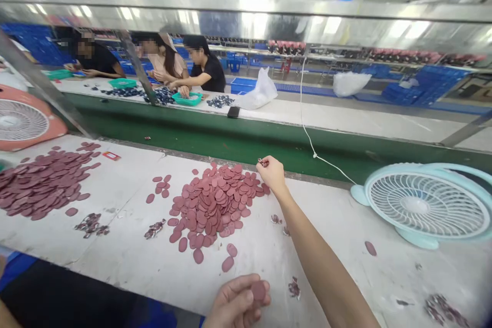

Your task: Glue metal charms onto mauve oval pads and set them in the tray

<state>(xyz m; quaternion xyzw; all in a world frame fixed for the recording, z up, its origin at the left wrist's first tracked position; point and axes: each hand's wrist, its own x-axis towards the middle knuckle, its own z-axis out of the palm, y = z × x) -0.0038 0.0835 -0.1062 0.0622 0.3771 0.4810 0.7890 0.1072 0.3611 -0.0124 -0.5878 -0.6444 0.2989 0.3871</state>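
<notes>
My left hand [240, 302] is at the near edge of the table, thumb and fingers closed on a flat maroon oval disc [258, 291]. My right hand [272, 171] reaches out to the far edge, beside the green belt, with its fingertips pinching a small scrap [262, 162] of dark and whitish trimmings. Between the two hands, a heap of maroon oval discs [215, 197] spreads over the white table. Small clumps of similar trimmings [294, 288] lie below my right forearm and left of the heap.
A larger heap of discs [42, 179] lies at left near an orange fan [26, 118]. A light blue fan [423, 205] with a white cord stands at right. Beyond the green belt [192, 136], several people work at another table with green trays [187, 99].
</notes>
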